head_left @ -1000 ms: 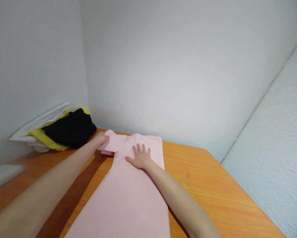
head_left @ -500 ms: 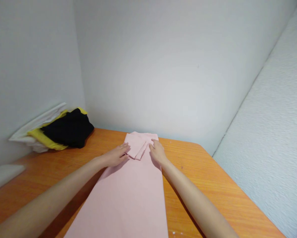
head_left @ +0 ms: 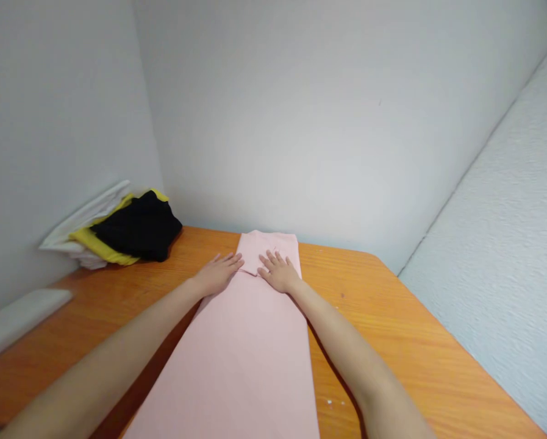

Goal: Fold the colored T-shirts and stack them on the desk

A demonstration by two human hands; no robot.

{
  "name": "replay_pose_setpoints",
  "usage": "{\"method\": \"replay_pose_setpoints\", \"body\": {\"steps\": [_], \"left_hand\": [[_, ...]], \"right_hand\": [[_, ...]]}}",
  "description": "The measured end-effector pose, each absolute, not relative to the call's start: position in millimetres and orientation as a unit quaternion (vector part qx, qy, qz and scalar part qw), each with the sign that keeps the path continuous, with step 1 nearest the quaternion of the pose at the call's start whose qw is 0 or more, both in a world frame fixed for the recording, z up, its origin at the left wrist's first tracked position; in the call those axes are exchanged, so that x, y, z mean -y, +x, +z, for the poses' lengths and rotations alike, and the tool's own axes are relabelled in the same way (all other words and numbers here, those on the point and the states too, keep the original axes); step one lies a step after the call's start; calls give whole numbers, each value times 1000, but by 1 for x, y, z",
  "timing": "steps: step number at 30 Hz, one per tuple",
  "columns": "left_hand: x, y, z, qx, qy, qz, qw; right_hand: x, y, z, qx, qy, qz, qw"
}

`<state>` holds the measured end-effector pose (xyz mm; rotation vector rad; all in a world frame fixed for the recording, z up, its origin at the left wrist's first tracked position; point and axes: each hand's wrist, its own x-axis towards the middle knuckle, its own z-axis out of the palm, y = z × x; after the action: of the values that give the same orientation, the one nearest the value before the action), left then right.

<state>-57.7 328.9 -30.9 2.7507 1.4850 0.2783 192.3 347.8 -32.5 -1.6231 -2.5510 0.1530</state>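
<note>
A pale pink garment [head_left: 250,341] lies in a long narrow strip on the orange wooden table [head_left: 392,341], running from me toward the far wall. Its sleeve is folded in over the top end. My left hand [head_left: 218,274] lies flat and open on the garment's upper left edge. My right hand [head_left: 278,272] rests flat and open on the folded top, fingers spread. Both hands press on the cloth and hold nothing.
A pile of folded clothes, black [head_left: 138,227] on yellow and white, sits in the far left corner against the wall. A white flat object [head_left: 19,317] lies at the table's left edge. White walls close in the back and right.
The left sleeve, sticking out a second ago, is now folded in over the top. Both hands have come together and lie flat on the fold.
</note>
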Motion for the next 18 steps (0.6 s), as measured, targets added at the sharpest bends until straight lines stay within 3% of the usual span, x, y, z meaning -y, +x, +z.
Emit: {"method": "replay_pose_setpoints", "body": {"steps": [6, 9, 13, 18], "left_hand": [[-282, -39, -1, -535, 831, 144, -49], [-205, -50, 3, -568, 780, 259, -55], [-78, -73, -29, -636, 630, 445, 10], [-4, -89, -93, -720, 447, 510, 146]], "right_hand": [[-311, 188, -10, 825, -553, -32, 117], [-246, 203, 0, 841, -514, -27, 168], [-136, 243, 12, 853, -469, -13, 230], [-19, 273, 2, 741, -534, -3, 407]]}}
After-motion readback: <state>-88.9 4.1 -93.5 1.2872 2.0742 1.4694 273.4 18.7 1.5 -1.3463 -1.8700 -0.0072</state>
